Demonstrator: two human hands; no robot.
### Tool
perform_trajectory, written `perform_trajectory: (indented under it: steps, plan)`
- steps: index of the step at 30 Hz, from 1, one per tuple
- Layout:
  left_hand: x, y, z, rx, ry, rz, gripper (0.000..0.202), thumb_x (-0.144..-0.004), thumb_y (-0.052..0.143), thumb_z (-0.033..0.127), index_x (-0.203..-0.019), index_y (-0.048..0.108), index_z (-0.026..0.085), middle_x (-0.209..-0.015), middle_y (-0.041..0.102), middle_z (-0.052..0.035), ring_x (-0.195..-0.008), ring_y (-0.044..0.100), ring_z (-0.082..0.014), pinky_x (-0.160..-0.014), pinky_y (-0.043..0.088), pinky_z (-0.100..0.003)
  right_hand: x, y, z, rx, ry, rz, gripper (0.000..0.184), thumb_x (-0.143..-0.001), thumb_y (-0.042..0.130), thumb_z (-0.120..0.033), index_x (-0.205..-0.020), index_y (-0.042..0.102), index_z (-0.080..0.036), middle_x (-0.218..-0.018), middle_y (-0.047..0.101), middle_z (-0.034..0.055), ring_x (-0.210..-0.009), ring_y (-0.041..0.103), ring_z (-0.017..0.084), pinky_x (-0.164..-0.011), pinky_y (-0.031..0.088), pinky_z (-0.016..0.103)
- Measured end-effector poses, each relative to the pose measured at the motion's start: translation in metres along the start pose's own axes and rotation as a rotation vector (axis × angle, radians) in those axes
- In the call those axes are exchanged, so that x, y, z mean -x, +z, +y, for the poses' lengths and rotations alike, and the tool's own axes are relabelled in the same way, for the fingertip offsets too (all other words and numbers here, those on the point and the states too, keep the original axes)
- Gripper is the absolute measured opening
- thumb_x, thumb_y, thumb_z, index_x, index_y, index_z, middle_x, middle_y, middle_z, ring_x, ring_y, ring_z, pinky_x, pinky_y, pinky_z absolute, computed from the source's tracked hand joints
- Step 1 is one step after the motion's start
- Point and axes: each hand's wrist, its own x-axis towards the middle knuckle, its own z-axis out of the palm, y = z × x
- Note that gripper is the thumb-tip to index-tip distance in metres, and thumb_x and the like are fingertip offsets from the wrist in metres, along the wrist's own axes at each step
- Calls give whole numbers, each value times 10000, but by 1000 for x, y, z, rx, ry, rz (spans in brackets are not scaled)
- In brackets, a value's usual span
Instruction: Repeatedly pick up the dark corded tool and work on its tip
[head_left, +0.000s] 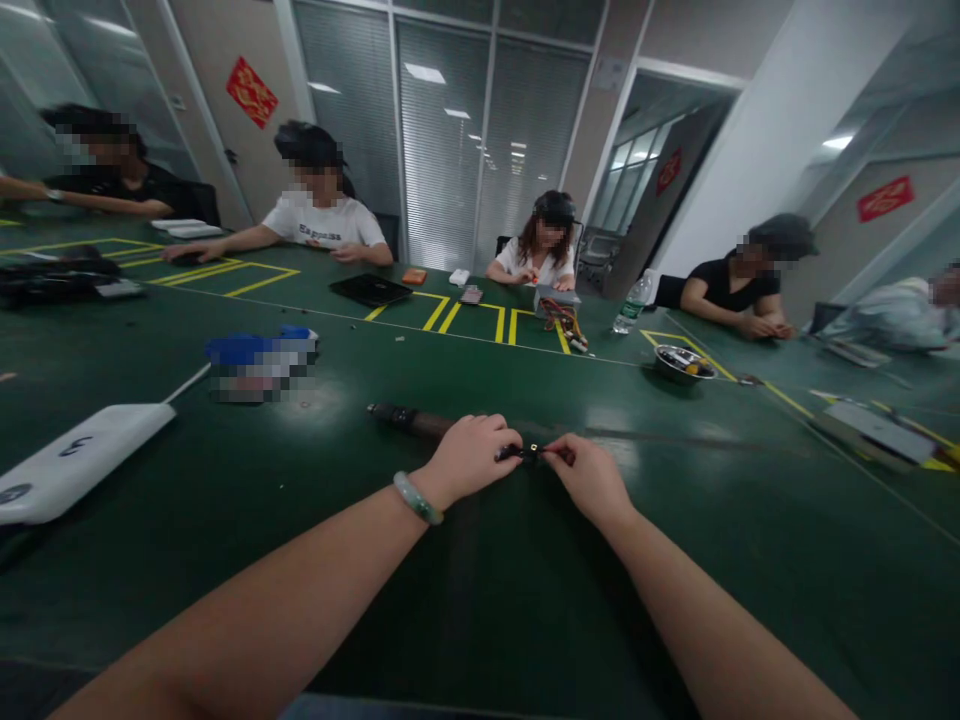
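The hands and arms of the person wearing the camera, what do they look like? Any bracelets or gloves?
The left hand wears no glove; a smooth, rounded bangle, pale grey with green patches, circles its wrist. The right hand is gloveless too, with no bracelet showing. No sleeves show on either forearm.

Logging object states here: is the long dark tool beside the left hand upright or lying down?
Lying down: the dark tool stretches along the green tabletop, narrow tip leftward, partly behind the left hand.
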Motion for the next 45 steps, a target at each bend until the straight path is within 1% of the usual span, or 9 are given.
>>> perform_trajectory:
  steps: [4,8,15,22,27,34,38,41,45]
  plan:
    - [0,-2,0,-2,42,-11,180,-890,582,359,-1037,623,264,-1023,588,-12,-925,571,-185,-814,413,-329,3,-6,-2,31,-33,-71,69,-834,629,-272,-854,690,-249,-772,657,-24,-710,588,151,-670,398,256]
    - [-1,-2,5,-22,72,-11,136,-879,594,286,-1006,612,244,-1040,591,-14,-969,566,-189,-835,409,-330,4,-8,-8,38,-30,-129,57,-831,633,-254,-853,684,-245,-790,666,-21,-720,594,157,-686,398,265]
    - [-3,4,8,13,55,-8,91,-885,579,256,-967,607,227,-996,608,-9,-936,578,-180,-831,410,-326,4,-4,-12,92,-15,-120,74,-834,623,-256,-864,685,-228,-836,676,5,-763,607,177,-728,422,283]
    - [-3,2,3,54,95,-17,102,-879,602,281,-963,626,229,-986,626,-3,-933,586,-176,-823,411,-312,5,-3,-13,77,-116,-97,51,-846,630,-233,-861,678,-227,-837,665,-10,-787,596,163,-753,412,270]
    - [-3,1,1,63,113,-19,95,-880,610,283,-958,630,231,-997,625,6,-934,584,-168,-827,406,-306,6,-3,-13,60,-162,-71,44,-851,628,-228,-856,670,-218,-846,662,-2,-801,592,167,-772,411,274]
    - [-4,1,2,36,106,-26,82,-869,626,273,-939,629,231,-979,620,11,-917,586,-163,-817,402,-310,6,2,-13,46,-122,-79,70,-850,623,-272,-859,671,-221,-811,658,-8,-762,592,163,-719,411,273]
    - [-4,1,4,14,89,-25,117,-850,652,310,-925,619,226,-952,613,7,-903,585,-171,-792,404,-312,6,3,-11,-11,-72,-87,86,-847,623,-293,-849,670,-221,-797,660,-12,-734,595,153,-675,409,261]
    - [-4,1,6,0,76,-9,93,-870,620,304,-904,614,218,-936,607,0,-892,583,-172,-797,402,-313,6,5,-9,-76,-39,-93,102,-849,616,-309,-843,666,-221,-780,659,-15,-700,591,148,-629,400,250]
    - [-4,1,7,-22,92,-1,59,-884,579,263,-881,611,213,-919,600,-8,-874,578,-170,-786,400,-307,6,7,-8,-90,-19,-100,99,-844,612,-300,-842,665,-216,-769,659,-10,-689,587,150,-611,389,247]
